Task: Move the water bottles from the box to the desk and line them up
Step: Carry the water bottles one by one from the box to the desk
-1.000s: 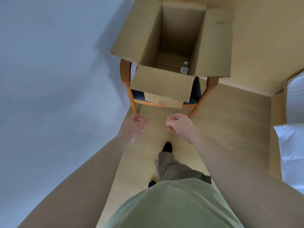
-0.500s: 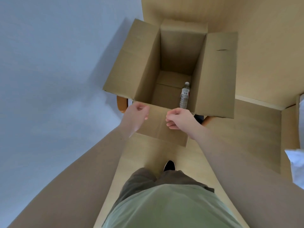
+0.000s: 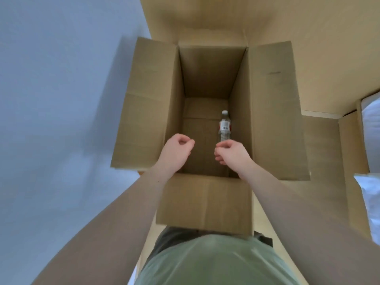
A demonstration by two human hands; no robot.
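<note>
Both hands, left [image 3: 176,150] and right [image 3: 231,154], hovered loosely curled and empty over a box [image 3: 144,103] holding one bottle [image 3: 225,127].

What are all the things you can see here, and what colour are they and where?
cardboard box: one, brown, open in the middle of the view with its flaps spread out.
water bottle: one, clear with a white cap and a white and red label, inside the box by its right wall.
wall: one, pale blue-grey, on the left.
wooden panelling: light tan, behind and to the right of the box.
white bedding: white, at the far right edge.
left hand: one, fingers loosely curled, empty, over the box opening.
right hand: one, fingers loosely curled, empty, just in front of the bottle.
green shirt: one, at the bottom.
</note>
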